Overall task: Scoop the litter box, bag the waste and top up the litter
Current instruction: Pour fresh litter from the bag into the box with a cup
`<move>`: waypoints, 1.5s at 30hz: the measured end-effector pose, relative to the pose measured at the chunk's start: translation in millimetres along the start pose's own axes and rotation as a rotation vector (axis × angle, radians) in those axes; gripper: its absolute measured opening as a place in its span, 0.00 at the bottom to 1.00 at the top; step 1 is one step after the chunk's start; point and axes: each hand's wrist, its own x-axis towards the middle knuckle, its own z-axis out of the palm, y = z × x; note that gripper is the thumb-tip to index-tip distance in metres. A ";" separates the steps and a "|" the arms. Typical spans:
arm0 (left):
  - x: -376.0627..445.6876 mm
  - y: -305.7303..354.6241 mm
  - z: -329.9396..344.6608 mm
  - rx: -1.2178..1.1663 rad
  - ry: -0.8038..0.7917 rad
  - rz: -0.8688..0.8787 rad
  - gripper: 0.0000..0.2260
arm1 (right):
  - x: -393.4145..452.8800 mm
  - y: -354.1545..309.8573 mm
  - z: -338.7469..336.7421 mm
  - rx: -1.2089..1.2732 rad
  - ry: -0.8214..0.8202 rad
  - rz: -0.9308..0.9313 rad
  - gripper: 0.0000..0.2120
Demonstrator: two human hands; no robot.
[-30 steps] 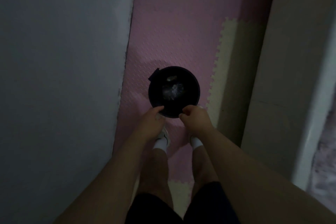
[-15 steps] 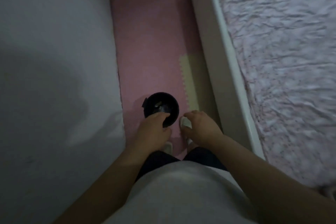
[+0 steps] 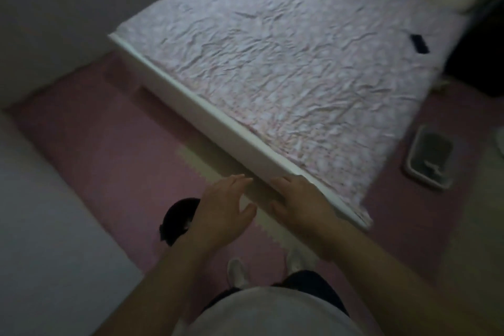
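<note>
Both hands free above floor; black bin below left hand, litter box far to the right.

The black bin (image 3: 178, 219) stands on the pink foam floor mat (image 3: 109, 150), partly hidden under the left hand (image 3: 222, 213); the left hand has fingers spread and relaxed, holding nothing; the right hand (image 3: 301, 204), just beside it, has straight fingers and holds nothing, in front of the white bed frame (image 3: 218, 120), contact not discernible; the grey litter box (image 3: 429, 161) lies on the floor well apart, right of the right hand, past the bed corner; a dark flat object (image 3: 419, 43) lies on the bed sheet (image 3: 286, 49); detail is blurred.
</note>
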 end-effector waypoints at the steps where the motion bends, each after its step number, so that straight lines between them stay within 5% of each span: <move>1: 5.3 14.5 3.2 0.018 -0.015 0.042 0.29 | -13.3 11.9 -6.5 0.015 0.028 0.043 0.24; 16: 19.5 328.0 187.7 0.113 -0.260 0.503 0.22 | -292.3 272.2 -37.1 0.319 0.330 0.566 0.25; 22: 24.5 432.4 253.9 0.163 -0.361 0.623 0.27 | -375.8 359.9 -40.2 0.375 0.412 0.718 0.28; 32: 82.3 526.6 322.6 0.155 -0.473 0.734 0.26 | -404.5 462.5 -60.9 0.518 0.470 0.929 0.21; 45: 191.7 675.1 390.4 0.150 -0.614 0.974 0.22 | -410.3 586.1 -120.5 0.654 0.603 1.181 0.24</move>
